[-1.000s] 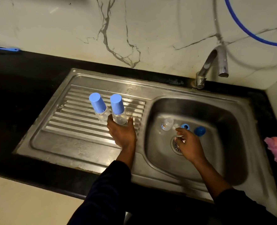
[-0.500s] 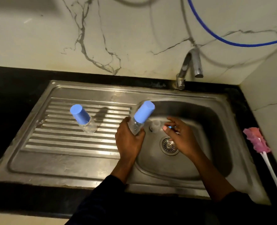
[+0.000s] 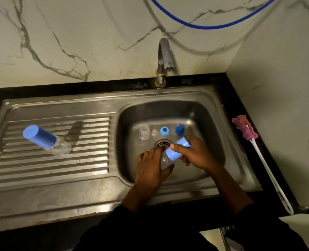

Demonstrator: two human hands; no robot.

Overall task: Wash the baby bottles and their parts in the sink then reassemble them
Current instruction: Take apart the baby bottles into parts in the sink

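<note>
Just above the drain [image 3: 161,143], both hands share one bottle [image 3: 165,161]. The left hand [image 3: 151,171] wraps its clear body, and the right hand [image 3: 198,154] grips its blue cap [image 3: 177,149], thumb across it. Behind them on the basin [image 3: 209,124] floor sit an open bottle [image 3: 144,133], a teat [image 3: 154,132], a ring [image 3: 164,130] and a loose cap [image 3: 179,130]. A second bottle [image 3: 47,140], capped, stands on the drainboard [image 3: 59,165]. A brush [image 3: 264,160] lies right of the basin.

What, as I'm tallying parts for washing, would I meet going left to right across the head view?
capped bottle → clear bottle → clear part → blue ring → blue cap → brush
</note>
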